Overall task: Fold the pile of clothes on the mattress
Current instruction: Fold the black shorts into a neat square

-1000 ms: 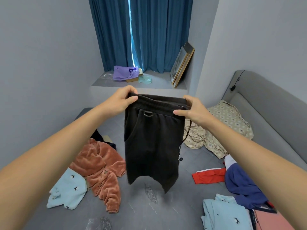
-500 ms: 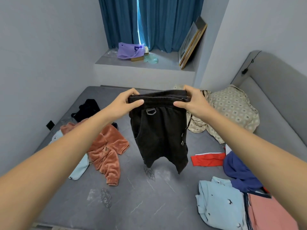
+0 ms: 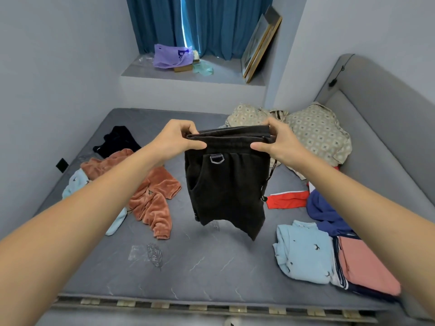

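Observation:
A pair of black shorts (image 3: 227, 191) hangs in the air above the grey mattress (image 3: 204, 267), folded in half lengthwise. My left hand (image 3: 175, 140) pinches the left end of the waistband. At the right end my right hand (image 3: 280, 142) pinches the same waistband. A drawstring dangles from the right side. Unfolded clothes lie around: a rust velour top (image 3: 150, 196), a light blue garment (image 3: 77, 184) under my left arm, a black garment (image 3: 117, 141), a beige patterned piece (image 3: 315, 132), a red piece (image 3: 287, 198), a navy piece (image 3: 324, 212).
Folded light blue (image 3: 303, 252) and pink (image 3: 367, 264) clothes are stacked at the front right of the mattress. A grey headboard (image 3: 381, 118) runs along the right. A ledge behind holds a purple bag (image 3: 169, 55) and a leaning picture frame (image 3: 259, 45). Bed slats show at the front edge.
Both hands have lowered the shorts toward the mattress and my view has tilted downward, showing more of the bed. The grip on the waistband is the same.

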A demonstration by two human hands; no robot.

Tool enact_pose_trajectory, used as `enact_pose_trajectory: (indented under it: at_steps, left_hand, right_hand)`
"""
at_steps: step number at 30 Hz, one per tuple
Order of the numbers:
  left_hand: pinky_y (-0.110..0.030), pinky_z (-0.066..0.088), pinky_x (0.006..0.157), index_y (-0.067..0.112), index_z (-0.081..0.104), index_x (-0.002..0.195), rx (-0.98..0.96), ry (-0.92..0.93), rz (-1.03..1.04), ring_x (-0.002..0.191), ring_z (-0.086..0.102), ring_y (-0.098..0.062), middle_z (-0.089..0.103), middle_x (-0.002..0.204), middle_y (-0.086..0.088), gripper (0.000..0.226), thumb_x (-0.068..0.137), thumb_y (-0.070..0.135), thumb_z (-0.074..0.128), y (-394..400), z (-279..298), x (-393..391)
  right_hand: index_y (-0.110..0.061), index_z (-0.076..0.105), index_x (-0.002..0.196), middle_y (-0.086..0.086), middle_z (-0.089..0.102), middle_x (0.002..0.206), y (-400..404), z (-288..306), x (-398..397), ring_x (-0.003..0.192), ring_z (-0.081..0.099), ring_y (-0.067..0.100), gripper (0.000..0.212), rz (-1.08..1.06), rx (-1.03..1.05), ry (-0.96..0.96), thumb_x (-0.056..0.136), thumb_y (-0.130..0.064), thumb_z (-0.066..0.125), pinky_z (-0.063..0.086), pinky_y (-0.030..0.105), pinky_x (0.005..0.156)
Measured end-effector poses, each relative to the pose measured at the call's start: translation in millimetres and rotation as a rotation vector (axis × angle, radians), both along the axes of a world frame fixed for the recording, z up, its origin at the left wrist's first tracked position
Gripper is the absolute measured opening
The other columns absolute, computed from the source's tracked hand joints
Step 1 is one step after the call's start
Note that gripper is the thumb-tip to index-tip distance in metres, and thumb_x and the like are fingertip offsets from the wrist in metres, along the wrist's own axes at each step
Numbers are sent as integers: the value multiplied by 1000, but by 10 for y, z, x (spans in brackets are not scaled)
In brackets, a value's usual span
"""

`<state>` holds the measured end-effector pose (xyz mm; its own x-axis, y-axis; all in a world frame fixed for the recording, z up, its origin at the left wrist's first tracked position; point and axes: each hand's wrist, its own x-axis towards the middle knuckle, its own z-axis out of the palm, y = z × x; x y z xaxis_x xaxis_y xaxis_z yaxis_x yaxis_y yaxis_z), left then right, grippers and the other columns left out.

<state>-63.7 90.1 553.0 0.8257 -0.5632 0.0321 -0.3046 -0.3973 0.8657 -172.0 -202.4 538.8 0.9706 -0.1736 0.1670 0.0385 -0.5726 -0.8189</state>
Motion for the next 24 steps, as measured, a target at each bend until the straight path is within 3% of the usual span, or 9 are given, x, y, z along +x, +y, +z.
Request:
enact_pose_trajectory:
  at_steps: [5,9,12,14,16,18,20,24]
  left_hand:
    - [-37,49,81,-3,59,83,-51,92,-77,80,62,-21,64,81,-13,30,83,11,85,285,-55,-257]
    - [-26,50,70,9,62,88,-86,131,-81,78,63,-16,67,83,-7,20,86,9,82,356,-163,-303]
    - [-23,47,61,15,63,99,-84,160,-52,78,62,-21,65,87,-17,25,86,14,84,276,-390,-155]
    - [-26,47,63,15,62,106,-79,207,-22,79,64,-25,65,87,-24,32,85,15,85,152,-656,24]
    - [-29,50,68,11,61,111,-72,254,9,80,66,-26,66,85,-20,35,85,11,85,-26,-1011,221]
    - [-33,54,74,8,61,112,-58,307,55,79,71,-23,70,82,-13,35,85,7,83,-240,-1468,443]
    - [-28,55,67,7,60,111,-24,357,91,67,72,-13,72,75,-5,31,87,4,81,-479,-2041,691]
    - [-13,39,51,6,62,106,80,319,142,46,51,4,58,59,8,28,86,4,81,-989,-3519,1298]
  right_hand:
    - [-14,63,104,3,74,108,242,-129,-383,102,71,14,29,19,84,25,85,-11,85,55,29,89]
    - [-24,58,93,-4,71,97,351,-249,-452,89,67,5,30,-2,138,68,86,-12,84,49,14,66]
    - [-23,58,98,-2,72,98,321,-429,-347,89,67,4,29,-19,185,114,87,-12,83,50,15,67]
    - [-23,58,101,10,72,100,225,-678,-184,88,67,8,32,-31,190,160,86,-17,85,51,21,70]
    - [-23,57,104,20,71,106,74,-1039,40,90,66,16,34,-47,208,217,86,-17,85,52,25,70]
    - [-24,56,104,15,71,104,-110,-1500,314,87,66,17,34,-57,215,299,87,-15,83,50,22,60]
    - [-23,54,105,8,68,96,-327,-2094,611,82,65,17,33,-75,211,382,88,-16,82,49,23,52]
    - [-18,52,106,7,68,96,-798,-3580,1335,79,65,16,32,-52,174,520,91,-14,79,50,20,49]
